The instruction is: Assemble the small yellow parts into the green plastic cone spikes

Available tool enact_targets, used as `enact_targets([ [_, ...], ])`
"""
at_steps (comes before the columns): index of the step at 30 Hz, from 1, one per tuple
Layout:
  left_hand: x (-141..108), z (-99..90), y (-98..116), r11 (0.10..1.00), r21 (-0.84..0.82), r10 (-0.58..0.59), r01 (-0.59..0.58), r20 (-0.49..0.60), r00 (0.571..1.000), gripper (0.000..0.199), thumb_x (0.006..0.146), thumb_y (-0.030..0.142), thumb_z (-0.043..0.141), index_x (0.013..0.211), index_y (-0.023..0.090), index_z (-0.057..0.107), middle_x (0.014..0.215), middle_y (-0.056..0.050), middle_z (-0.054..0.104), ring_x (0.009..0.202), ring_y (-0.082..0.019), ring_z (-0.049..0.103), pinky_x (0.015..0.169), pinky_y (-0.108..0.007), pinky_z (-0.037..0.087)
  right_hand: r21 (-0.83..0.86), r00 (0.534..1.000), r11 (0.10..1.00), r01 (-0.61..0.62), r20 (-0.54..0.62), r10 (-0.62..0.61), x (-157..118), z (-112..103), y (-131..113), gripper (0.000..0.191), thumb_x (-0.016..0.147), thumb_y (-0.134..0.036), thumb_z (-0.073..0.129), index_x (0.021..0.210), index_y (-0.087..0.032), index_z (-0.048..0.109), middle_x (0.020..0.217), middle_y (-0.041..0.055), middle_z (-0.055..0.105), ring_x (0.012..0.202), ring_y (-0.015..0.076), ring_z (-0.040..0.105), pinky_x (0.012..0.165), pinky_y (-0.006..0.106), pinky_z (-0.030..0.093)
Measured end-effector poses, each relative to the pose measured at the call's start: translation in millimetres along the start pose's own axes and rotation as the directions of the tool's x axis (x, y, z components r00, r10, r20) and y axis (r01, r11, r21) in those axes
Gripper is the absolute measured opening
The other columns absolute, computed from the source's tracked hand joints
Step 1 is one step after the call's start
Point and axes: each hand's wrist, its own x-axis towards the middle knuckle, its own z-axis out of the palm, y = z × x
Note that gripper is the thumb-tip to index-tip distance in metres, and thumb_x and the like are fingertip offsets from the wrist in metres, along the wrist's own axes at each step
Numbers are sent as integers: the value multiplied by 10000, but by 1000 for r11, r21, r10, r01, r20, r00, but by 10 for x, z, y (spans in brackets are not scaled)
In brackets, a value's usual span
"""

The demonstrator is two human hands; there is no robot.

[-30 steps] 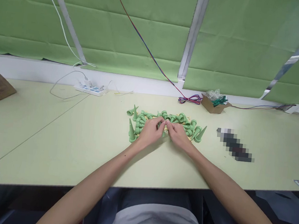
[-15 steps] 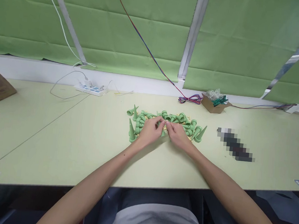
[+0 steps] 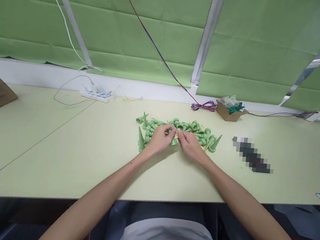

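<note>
Green plastic cone spikes [image 3: 176, 121] lay heaped mid-table in the head view, small yellow pieces [image 3: 203, 148] among them. Your left hand [image 3: 162, 137] and right hand [image 3: 189, 142] met over the heap, fingertips pinched close together; whether they grasped anything, you could not tell. Far right stood a cardboard box [image 3: 228, 115]; far left, a power strip [image 3: 101, 97].

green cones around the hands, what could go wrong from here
The left hand and right hand meet at the fingertips; anything small between them, too small to make out, might slip into the green cones. The point-up cone beside the left wrist could be knocked over. The small yellow pieces lying among the cones might get brushed aside or lost.
</note>
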Motion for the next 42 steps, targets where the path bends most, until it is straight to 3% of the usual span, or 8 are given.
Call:
enact_targets([
  [11, -44, 12, 31, 983, 153, 103, -98, -28, 994, 252, 907, 290, 462, 712, 174, 569, 595, 29, 532, 515, -95, 392, 565, -260, 317, -56, 1000, 998, -25, -8, 25, 22, 14, 18, 490, 1003, -473, 280, 586, -217, 294, 522, -29, 331, 497, 126, 328, 544, 297, 239],
  [22, 0, -18, 32, 993, -90, -69, 73, 42, 997, 269, 880, 380, 494, 718, 182, 579, 606, 31, 518, 523, -105, 419, 537, -253, 356, 7, 1000, 1000, 1, -8, -1, 1, 4, 0, 478, 1008, -478, 282, 615, -213, 344, 541, -24, 380, 533, 133, 358, 554, 288, 266],
  [29, -24, 12, 27, 994, 94, 63, -60, -28, 998, 262, 899, 324, 474, 711, 178, 582, 607, 32, 537, 514, -97, 382, 552, -259, 323, -51, 1000, 999, 2, -1, -2, 13, 9, 7, 470, 1010, -453, 280, 604, -218, 317, 530, -31, 342, 501, 128, 332, 546, 293, 249],
  [42, -59, 16, 43, 971, 200, 140, -130, -37, 989, 249, 919, 275, 454, 705, 184, 542, 616, 8, 561, 554, -118, 444, 597, -266, 348, -35, 999, 999, -37, 6, 38, 18, 8, 13, 503, 999, -507, 253, 586, -223, 303, 524, -19, 357, 512, 138, 355, 532, 290, 272],
])
